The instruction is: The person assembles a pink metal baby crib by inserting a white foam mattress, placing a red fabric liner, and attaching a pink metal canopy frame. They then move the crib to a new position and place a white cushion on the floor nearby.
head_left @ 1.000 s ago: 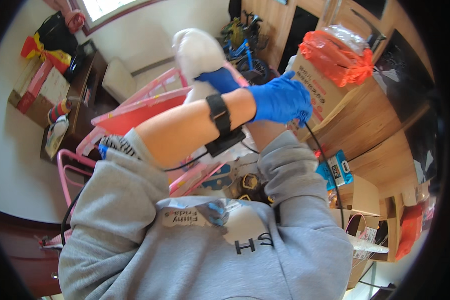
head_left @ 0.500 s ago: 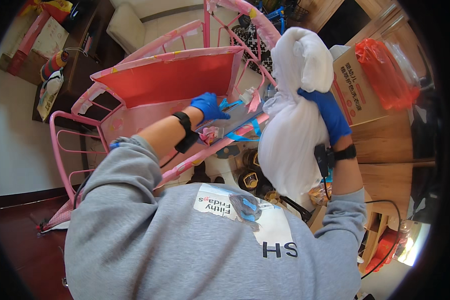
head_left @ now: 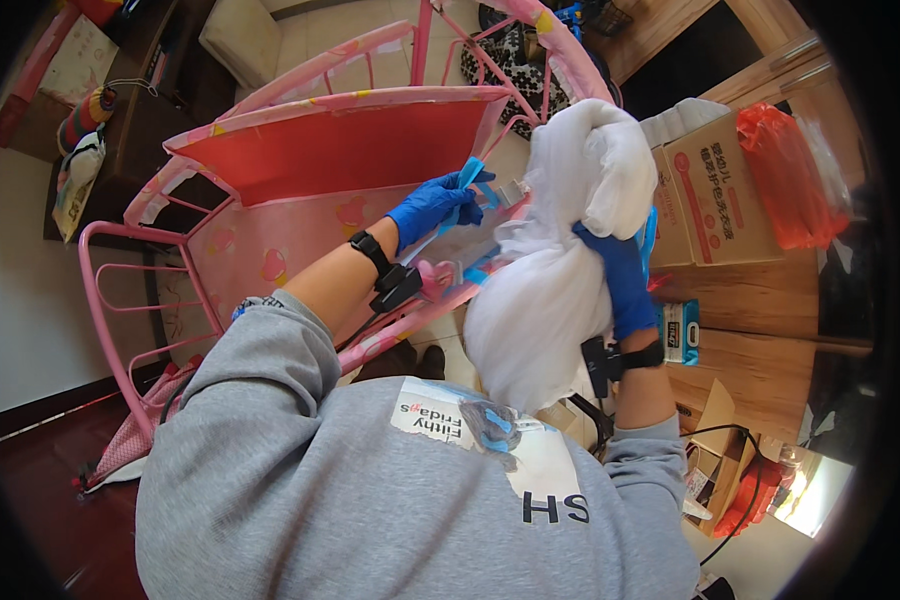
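My left hand [head_left: 432, 210], in a blue glove, is closed on a light blue strap [head_left: 472, 172]. The strap appears to belong to a clear plastic bag [head_left: 462, 242] lying along the near right end of a pink cot. In my blue-gloved right hand [head_left: 618, 285] is a gathered bundle of white netting [head_left: 550, 320], gripped round its middle. The netting bulges above and below the grip and hides part of the bag. Most of my right fingers are covered by its folds. A pink bow [head_left: 435, 280] sits beside the bag, below my left hand.
The pink metal cot [head_left: 120, 290] has a red inner side panel [head_left: 340, 150]. On the right stand a cardboard box [head_left: 725, 200] and a red plastic bag [head_left: 785, 190] against wooden cabinets. A dark wooden desk [head_left: 155, 130] is at the far left.
My left hand has taken hold of the blue strap and lifted it. The netting in my right hand has moved left and nearer, over the bag. The whole view has shifted slightly.
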Motion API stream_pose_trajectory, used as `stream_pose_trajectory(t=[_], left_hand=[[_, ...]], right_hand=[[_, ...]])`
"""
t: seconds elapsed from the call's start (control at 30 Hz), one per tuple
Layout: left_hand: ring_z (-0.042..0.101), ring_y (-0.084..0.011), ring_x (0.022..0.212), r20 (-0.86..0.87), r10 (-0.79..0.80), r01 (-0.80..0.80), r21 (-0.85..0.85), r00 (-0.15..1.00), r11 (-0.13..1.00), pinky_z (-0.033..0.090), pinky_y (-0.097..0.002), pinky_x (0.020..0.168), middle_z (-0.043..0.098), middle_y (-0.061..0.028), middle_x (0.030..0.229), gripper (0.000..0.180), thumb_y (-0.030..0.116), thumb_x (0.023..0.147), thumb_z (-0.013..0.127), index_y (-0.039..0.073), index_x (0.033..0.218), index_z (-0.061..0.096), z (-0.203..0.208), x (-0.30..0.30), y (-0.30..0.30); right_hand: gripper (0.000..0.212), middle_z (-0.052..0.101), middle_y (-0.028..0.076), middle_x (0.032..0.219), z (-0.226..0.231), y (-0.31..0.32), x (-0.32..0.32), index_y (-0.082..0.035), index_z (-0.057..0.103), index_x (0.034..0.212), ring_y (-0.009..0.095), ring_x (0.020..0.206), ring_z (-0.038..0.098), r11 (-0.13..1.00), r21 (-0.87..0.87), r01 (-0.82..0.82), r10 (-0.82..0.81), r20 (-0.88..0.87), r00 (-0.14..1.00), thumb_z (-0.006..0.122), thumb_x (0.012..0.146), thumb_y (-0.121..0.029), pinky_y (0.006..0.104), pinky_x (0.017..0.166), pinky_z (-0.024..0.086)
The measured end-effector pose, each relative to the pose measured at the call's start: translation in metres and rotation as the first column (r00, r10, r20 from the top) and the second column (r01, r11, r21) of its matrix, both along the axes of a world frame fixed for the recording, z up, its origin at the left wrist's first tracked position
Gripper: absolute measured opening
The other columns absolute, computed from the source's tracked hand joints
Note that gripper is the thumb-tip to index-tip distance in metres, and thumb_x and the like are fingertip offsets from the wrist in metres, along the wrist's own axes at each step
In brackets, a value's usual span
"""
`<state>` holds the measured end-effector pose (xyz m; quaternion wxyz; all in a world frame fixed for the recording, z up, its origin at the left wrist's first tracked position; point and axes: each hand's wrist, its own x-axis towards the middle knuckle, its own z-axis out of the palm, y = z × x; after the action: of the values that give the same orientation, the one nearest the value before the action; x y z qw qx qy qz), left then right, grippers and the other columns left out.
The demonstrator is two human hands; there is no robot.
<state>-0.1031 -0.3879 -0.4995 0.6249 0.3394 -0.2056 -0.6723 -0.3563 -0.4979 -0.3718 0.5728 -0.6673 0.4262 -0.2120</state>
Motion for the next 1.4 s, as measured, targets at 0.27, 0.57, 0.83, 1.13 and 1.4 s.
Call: stream_pose_trajectory(t=[0.27,0.57,0.83,1.13,1.4], left_hand=[[0.061,-0.0126,0.077,-0.064,0.105,-0.107,-0.023,0.992,0.994,0.052,-0.0304,0.077,0.062,-0.0043,0.094,0.041,0.025,0.096,0.048,0.013,0.135,0.043,-0.005,0.005,-0.001],[0.058,-0.0105,0.082,0.304,0.08,-0.071,-0.041,0.949,0.997,0.048,-0.0261,0.077,0.062,-0.0032,0.096,0.038,0.023,0.098,0.046,0.013,0.135,0.044,-0.012,-0.006,-0.017],[0.055,-0.0083,0.084,0.749,0.25,-0.304,-0.069,0.613,0.95,0.047,-0.0254,0.079,0.062,-0.0044,0.106,0.036,0.006,0.093,0.05,0.009,0.129,0.051,-0.019,-0.038,-0.01],[0.057,-0.0102,0.077,0.311,0.475,-0.458,-0.132,0.823,0.879,0.046,-0.0223,0.069,0.062,-0.0033,0.088,0.026,0.008,0.089,0.052,0.006,0.112,0.063,-0.003,-0.06,0.015],[0.056,-0.0114,0.074,0.177,0.148,-0.163,0.073,0.973,0.984,0.047,-0.0244,0.075,0.063,-0.0083,0.099,0.027,0.009,0.091,0.047,-0.001,0.113,0.059,0.009,-0.047,0.062]], right_hand=[[0.054,0.065,0.013,0.104,-0.068,0.027,0.017,0.004,0.06,0.11,0.021,0.093,0.061,0.981,0.156,0.114,-0.087,-0.169,0.982,0.076,0.071,-0.03,0.0314,0.082,0.047],[0.041,0.065,0.02,0.096,-0.103,0.012,0.04,-0.012,0.055,0.116,0.037,0.09,0.062,0.727,-0.165,-0.667,0.29,-0.806,0.516,0.054,0.079,-0.029,0.043,0.077,0.049],[0.036,0.061,0.012,0.109,-0.21,0.03,0.119,-0.011,0.049,0.125,0.025,0.105,0.055,0.18,-0.19,-0.965,0.302,-0.923,0.238,0.037,0.095,-0.026,0.0318,0.094,0.04],[0.036,0.055,0.009,0.124,-0.294,0.042,0.12,-0.014,0.055,0.124,0.024,0.116,0.049,0.374,-0.21,-0.904,0.356,-0.867,0.349,0.046,0.09,-0.025,0.0359,0.101,0.033],[0.035,0.056,0.009,0.121,-0.341,-0.003,0.109,-0.014,0.056,0.122,0.024,0.114,0.05,0.65,-0.087,-0.755,0.374,-0.828,0.417,0.048,0.089,-0.025,0.0357,0.1,0.034]])
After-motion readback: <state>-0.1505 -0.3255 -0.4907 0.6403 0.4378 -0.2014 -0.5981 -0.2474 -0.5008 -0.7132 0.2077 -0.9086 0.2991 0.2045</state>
